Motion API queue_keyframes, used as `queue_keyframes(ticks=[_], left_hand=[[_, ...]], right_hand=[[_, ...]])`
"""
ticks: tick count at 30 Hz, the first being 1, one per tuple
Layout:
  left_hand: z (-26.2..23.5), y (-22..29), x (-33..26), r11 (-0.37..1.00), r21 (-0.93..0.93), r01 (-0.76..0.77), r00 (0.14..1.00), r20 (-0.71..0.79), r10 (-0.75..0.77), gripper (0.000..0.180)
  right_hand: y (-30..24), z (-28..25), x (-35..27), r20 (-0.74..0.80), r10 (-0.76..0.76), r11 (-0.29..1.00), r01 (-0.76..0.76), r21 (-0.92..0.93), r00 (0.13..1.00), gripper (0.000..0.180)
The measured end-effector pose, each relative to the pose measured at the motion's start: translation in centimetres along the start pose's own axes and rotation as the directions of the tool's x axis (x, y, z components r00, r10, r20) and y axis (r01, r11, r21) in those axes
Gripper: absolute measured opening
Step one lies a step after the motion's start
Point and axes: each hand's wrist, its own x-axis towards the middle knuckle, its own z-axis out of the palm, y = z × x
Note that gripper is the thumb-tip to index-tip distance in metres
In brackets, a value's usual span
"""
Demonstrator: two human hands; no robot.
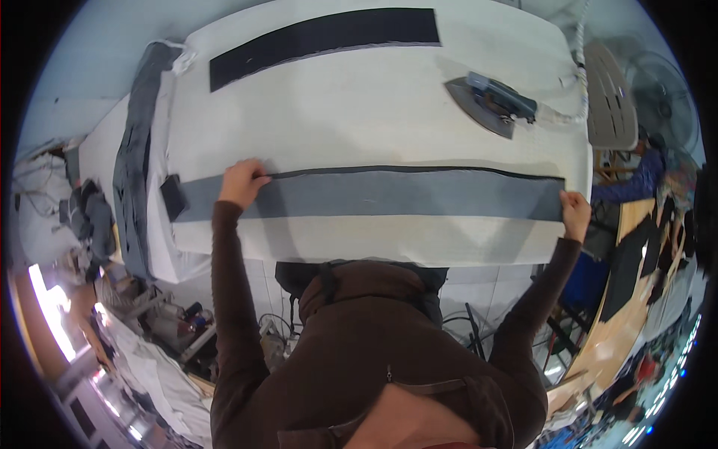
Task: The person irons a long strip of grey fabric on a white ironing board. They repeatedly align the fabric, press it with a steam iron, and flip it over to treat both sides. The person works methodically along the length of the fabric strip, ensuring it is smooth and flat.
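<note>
A long grey fabric strip (374, 196) lies across the near part of the white ironing table (336, 123), with a narrow black border showing along its far edge. Its left end is folded over, showing a small dark flap (173, 197). My left hand (243, 183) is closed on the strip's far edge, left of the middle, thumb pointing right. At the strip's right end, my right hand (575, 215) pinches the corner. An iron (490, 105) rests on the table beyond the strip, toward the right, held by neither hand.
A curved black fabric piece (321, 45) lies at the table's far side. Dark grey cloth (134, 165) hangs along the left edge. The iron's pale cable (561, 117) runs to the right edge, beside a beige chair back (609, 97) and a fan (662, 97). Other people work at far right.
</note>
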Motion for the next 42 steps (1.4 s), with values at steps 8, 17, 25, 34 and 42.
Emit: queue_keyframes(ticks=[8, 17, 25, 34, 42], left_hand=[[7.1, 11.9, 3.4, 0.955, -0.099, -0.28, 0.953, -0.15, 0.263, 0.019], [9.0, 11.5, -0.1, 0.981, 0.021, -0.191, 0.732, -0.663, 0.156, 0.035], [5.1, -5.8, -5.0, 0.896, 0.077, 0.437, 0.617, -0.75, -0.237, 0.064], [0.8, -16.0, -7.3, 0.94, -0.013, 0.342, 0.55, -0.808, -0.211, 0.051], [0.1, -24.8, -8.2, 0.841, -0.464, 0.28, 0.554, -0.637, -0.536, 0.04]], right_hand=[[9.5, -10.8, 8.8, -0.253, -0.006, 0.887, -0.111, -0.447, 0.968, 0.034], [-1.1, -2.0, 3.9, -0.633, -0.02, 0.694, -0.445, -0.567, 0.774, 0.033], [-22.0, 20.5, -17.3, -0.164, -0.623, 0.776, 0.579, -0.249, 0.765, 0.04], [-29.3, 27.8, -24.1, 0.172, -0.706, 0.685, 0.724, -0.084, 0.688, 0.051], [-30.3, 29.4, -23.6, 0.234, -0.684, 0.666, 0.722, -0.188, 0.691, 0.055]])
